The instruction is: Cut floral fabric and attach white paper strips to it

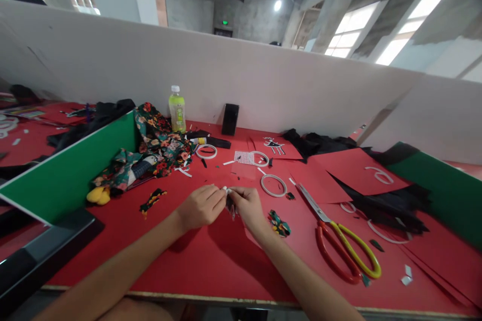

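Note:
My left hand [202, 205] and my right hand [246, 204] meet over the middle of the red table, fingertips pinched together. Between them is a small whitish piece [226, 190], with a dark bit hanging below it; its exact nature is too small to tell. Both hands grip this piece. Right of my right hand lies a floral fabric scrap [279, 224], and a dark scrap with yellow [152, 201] rests left of my left hand. A white tape ring [273, 185] lies just beyond my right hand.
Large scissors [331, 230] with red and yellow handles lie open at the right. Floral cloth [161, 145], a green-labelled bottle [176, 110] and a black phone [230, 119] stand or lie toward the back. Red sheets [361, 170] and black fabric cover the right side. Green dividers [75, 170] flank the table.

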Action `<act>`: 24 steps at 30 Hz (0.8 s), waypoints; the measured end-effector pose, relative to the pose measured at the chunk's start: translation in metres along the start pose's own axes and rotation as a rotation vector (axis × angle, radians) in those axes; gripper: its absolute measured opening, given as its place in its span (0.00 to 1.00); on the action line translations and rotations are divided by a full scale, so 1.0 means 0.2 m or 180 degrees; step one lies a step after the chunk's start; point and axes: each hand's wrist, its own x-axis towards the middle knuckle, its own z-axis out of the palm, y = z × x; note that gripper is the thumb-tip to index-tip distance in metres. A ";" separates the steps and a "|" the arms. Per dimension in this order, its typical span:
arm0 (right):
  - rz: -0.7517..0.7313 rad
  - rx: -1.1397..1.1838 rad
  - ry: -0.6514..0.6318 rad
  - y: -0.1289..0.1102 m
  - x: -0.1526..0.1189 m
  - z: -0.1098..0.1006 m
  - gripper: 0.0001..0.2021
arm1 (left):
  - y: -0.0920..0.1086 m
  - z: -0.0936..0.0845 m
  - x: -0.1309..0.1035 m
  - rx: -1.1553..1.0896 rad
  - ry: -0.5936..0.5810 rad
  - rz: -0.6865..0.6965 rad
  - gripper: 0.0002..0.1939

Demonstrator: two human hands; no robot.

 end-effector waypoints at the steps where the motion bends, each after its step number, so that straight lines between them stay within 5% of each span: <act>1: -0.0012 0.0014 -0.0023 0.01 0.00 0.00 0.11 | 0.00 0.00 0.00 0.0022 0.0023 0.0040 0.07; 7: -0.0044 0.0084 -0.0189 0.03 0.02 0.01 0.12 | -0.01 -0.02 0.00 0.0092 0.0032 0.0164 0.10; 24: -0.0542 0.0107 0.0263 0.01 0.03 0.02 0.11 | -0.01 -0.05 -0.01 -0.0153 0.0393 0.0316 0.11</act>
